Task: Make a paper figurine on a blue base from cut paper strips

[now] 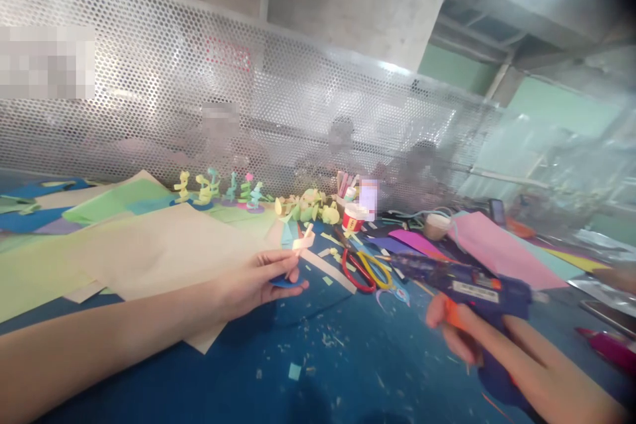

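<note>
Head view: glue gun [464, 278] aimed left

The right hand [497, 344] has its fingers wrapped round the gun's handle, at right above the table [223, 384]; the gun's long axis runs leftward and slightly far, nozzle towards scissors [366, 289]. At centre, the left hand's [265, 275] fingers pinch a pale paper strip [303, 242], tip up and rightward. Scraps [295, 371] dot the near table between; a perforated screen [173, 79] bounds the far side.

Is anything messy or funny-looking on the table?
Yes, a bit messy: tiny scraps lie scattered on the blue table between the left hand and the right hand, loose instead of in one pile. I can't see anything clearly spilled or broken.
</note>
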Action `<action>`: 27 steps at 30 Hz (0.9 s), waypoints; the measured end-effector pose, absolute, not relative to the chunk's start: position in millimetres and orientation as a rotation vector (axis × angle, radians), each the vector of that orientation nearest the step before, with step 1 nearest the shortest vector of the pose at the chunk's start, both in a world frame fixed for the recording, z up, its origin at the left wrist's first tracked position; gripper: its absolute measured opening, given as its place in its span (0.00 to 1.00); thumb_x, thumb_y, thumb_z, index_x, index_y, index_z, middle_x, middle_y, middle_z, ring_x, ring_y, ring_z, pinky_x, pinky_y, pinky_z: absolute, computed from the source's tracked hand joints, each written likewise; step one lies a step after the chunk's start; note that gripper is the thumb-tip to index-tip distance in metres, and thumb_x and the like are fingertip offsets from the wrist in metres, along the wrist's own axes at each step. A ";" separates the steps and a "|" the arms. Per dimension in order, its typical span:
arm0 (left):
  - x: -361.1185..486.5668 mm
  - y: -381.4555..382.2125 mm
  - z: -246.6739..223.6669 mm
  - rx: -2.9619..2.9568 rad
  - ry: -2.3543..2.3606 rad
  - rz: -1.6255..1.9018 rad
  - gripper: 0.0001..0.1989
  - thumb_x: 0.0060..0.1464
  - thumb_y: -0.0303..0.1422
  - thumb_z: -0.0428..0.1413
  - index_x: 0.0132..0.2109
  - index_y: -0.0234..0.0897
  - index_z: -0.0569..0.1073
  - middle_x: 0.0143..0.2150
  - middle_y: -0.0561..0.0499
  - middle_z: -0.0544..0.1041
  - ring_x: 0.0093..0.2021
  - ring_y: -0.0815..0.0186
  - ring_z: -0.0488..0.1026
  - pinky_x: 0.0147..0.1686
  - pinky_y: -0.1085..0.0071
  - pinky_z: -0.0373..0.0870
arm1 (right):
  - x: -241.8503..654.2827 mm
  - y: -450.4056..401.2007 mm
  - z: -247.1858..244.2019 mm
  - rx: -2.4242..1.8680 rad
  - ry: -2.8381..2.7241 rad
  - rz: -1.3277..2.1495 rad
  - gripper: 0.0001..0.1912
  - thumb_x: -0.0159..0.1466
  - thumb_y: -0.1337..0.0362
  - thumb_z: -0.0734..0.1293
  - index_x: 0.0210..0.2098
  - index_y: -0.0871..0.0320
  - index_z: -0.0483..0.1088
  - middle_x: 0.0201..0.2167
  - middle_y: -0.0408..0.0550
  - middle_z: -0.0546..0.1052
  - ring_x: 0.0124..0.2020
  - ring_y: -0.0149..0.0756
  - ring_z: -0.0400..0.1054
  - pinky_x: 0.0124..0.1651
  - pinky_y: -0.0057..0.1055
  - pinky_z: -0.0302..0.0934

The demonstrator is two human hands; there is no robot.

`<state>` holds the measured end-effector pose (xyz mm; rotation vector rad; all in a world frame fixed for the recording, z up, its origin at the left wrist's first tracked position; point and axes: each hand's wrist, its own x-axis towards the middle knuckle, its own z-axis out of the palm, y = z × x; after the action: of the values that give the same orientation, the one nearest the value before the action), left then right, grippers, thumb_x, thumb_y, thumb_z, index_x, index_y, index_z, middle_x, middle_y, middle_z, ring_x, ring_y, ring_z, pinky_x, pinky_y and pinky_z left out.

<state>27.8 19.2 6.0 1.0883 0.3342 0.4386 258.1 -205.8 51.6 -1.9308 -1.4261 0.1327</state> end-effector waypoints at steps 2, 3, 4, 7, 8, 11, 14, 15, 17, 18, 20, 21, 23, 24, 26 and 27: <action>26.8 14.3 8.2 1.098 0.309 0.418 0.09 0.49 0.37 0.58 0.31 0.34 0.74 0.29 0.55 0.69 0.41 0.62 0.73 0.51 0.61 0.64 | 233.6 -194.4 58.3 -1.944 -1.509 0.313 0.22 0.62 0.47 0.52 0.27 0.53 0.68 0.19 0.44 0.71 0.24 0.34 0.67 0.28 0.25 0.63; 26.3 12.3 9.1 1.103 0.300 0.408 0.09 0.49 0.37 0.58 0.31 0.34 0.74 0.29 0.55 0.69 0.41 0.62 0.73 0.50 0.61 0.65 | 223.4 -189.6 60.6 -1.945 -1.552 0.377 0.22 0.62 0.47 0.52 0.28 0.52 0.69 0.20 0.44 0.71 0.26 0.35 0.68 0.27 0.25 0.63; 25.9 10.7 9.7 1.107 0.295 0.400 0.09 0.50 0.37 0.58 0.31 0.34 0.74 0.29 0.54 0.69 0.40 0.63 0.73 0.50 0.61 0.65 | 215.0 -185.4 62.0 -1.949 -1.584 0.435 0.22 0.62 0.46 0.52 0.29 0.52 0.69 0.21 0.45 0.71 0.27 0.35 0.69 0.28 0.25 0.64; 25.4 8.7 10.0 1.103 0.293 0.380 0.09 0.50 0.36 0.58 0.33 0.34 0.74 0.28 0.54 0.68 0.40 0.63 0.73 0.49 0.61 0.66 | 199.6 -176.1 62.3 -1.944 -1.603 0.500 0.22 0.62 0.45 0.52 0.31 0.53 0.68 0.22 0.45 0.71 0.26 0.34 0.68 0.29 0.26 0.65; 25.4 8.6 9.7 1.096 0.292 0.376 0.09 0.49 0.36 0.58 0.33 0.34 0.74 0.28 0.55 0.68 0.39 0.63 0.73 0.49 0.61 0.65 | 197.1 -173.7 61.6 -1.945 -1.596 0.484 0.22 0.62 0.45 0.52 0.30 0.53 0.68 0.23 0.45 0.71 0.25 0.34 0.67 0.29 0.26 0.65; 25.7 9.1 8.6 1.083 0.281 0.375 0.09 0.48 0.36 0.59 0.33 0.34 0.74 0.28 0.55 0.68 0.39 0.64 0.73 0.50 0.60 0.64 | 193.7 -168.6 59.9 -1.963 -1.601 0.434 0.22 0.62 0.46 0.52 0.30 0.53 0.68 0.23 0.45 0.71 0.26 0.34 0.67 0.29 0.27 0.65; 25.6 9.4 8.1 1.101 0.270 0.365 0.09 0.49 0.37 0.58 0.32 0.34 0.74 0.29 0.54 0.68 0.40 0.62 0.73 0.50 0.60 0.64 | 191.3 -165.5 60.5 -2.015 -1.581 0.347 0.22 0.61 0.44 0.53 0.30 0.53 0.67 0.23 0.46 0.71 0.26 0.35 0.67 0.32 0.29 0.64; 25.5 9.4 8.1 1.111 0.264 0.361 0.09 0.49 0.37 0.58 0.32 0.34 0.74 0.29 0.54 0.68 0.40 0.62 0.73 0.50 0.60 0.65 | 189.9 -164.7 61.3 -2.037 -1.576 0.320 0.23 0.61 0.43 0.52 0.29 0.53 0.67 0.22 0.45 0.71 0.25 0.36 0.66 0.32 0.30 0.64; 25.2 9.4 7.8 1.127 0.252 0.353 0.09 0.51 0.37 0.56 0.32 0.34 0.73 0.29 0.54 0.68 0.40 0.62 0.73 0.50 0.61 0.65 | 186.6 -163.0 63.1 -2.063 -1.580 0.288 0.25 0.60 0.42 0.51 0.26 0.53 0.66 0.20 0.45 0.69 0.23 0.36 0.65 0.30 0.30 0.63; 25.1 9.5 7.6 1.133 0.247 0.348 0.09 0.52 0.36 0.56 0.31 0.34 0.73 0.29 0.54 0.69 0.40 0.62 0.73 0.49 0.61 0.65 | 184.8 -162.1 63.9 -2.069 -1.584 0.287 0.26 0.60 0.41 0.50 0.24 0.53 0.65 0.19 0.45 0.69 0.22 0.36 0.64 0.29 0.30 0.62; 25.2 9.9 6.7 1.138 0.245 0.345 0.09 0.52 0.36 0.55 0.32 0.33 0.73 0.29 0.54 0.69 0.40 0.62 0.73 0.50 0.61 0.65 | 181.9 -160.5 65.1 -2.077 -1.581 0.279 0.27 0.59 0.40 0.50 0.23 0.53 0.65 0.18 0.45 0.68 0.21 0.36 0.63 0.27 0.30 0.61; 25.5 10.3 6.3 1.136 0.248 0.350 0.08 0.52 0.35 0.55 0.32 0.33 0.73 0.29 0.54 0.69 0.39 0.63 0.73 0.50 0.61 0.64 | 180.9 -159.9 65.3 -2.086 -1.573 0.269 0.27 0.59 0.40 0.50 0.23 0.53 0.65 0.18 0.45 0.68 0.21 0.36 0.63 0.27 0.31 0.61; 26.0 10.9 5.6 1.135 0.255 0.360 0.08 0.52 0.34 0.56 0.34 0.33 0.74 0.29 0.54 0.69 0.38 0.64 0.73 0.51 0.60 0.64 | 179.9 -158.9 65.3 -2.119 -1.547 0.248 0.27 0.58 0.40 0.50 0.24 0.53 0.65 0.18 0.45 0.68 0.21 0.36 0.63 0.27 0.31 0.60; 26.3 11.1 5.3 1.134 0.257 0.364 0.08 0.52 0.34 0.56 0.35 0.34 0.74 0.28 0.54 0.69 0.38 0.65 0.73 0.51 0.60 0.64 | 179.8 -158.6 65.3 -2.133 -1.539 0.243 0.27 0.58 0.39 0.50 0.24 0.53 0.65 0.18 0.45 0.68 0.21 0.37 0.63 0.26 0.31 0.60; 26.5 11.3 5.1 1.137 0.253 0.366 0.08 0.53 0.34 0.56 0.37 0.34 0.75 0.28 0.54 0.69 0.38 0.65 0.73 0.51 0.60 0.64 | 180.2 -158.1 65.5 -2.140 -1.538 0.247 0.27 0.58 0.40 0.49 0.24 0.54 0.64 0.18 0.45 0.68 0.21 0.36 0.63 0.26 0.31 0.60; 26.4 11.2 5.0 1.140 0.249 0.363 0.08 0.53 0.34 0.55 0.37 0.34 0.75 0.28 0.54 0.68 0.38 0.65 0.73 0.51 0.60 0.64 | 180.4 -157.9 65.8 -2.137 -1.544 0.254 0.27 0.59 0.40 0.49 0.24 0.54 0.64 0.18 0.45 0.68 0.21 0.36 0.63 0.26 0.31 0.59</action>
<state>26.4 11.2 5.0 1.1396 0.2492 0.3628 180.4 -157.9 65.8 -2.1367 -1.5442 0.2540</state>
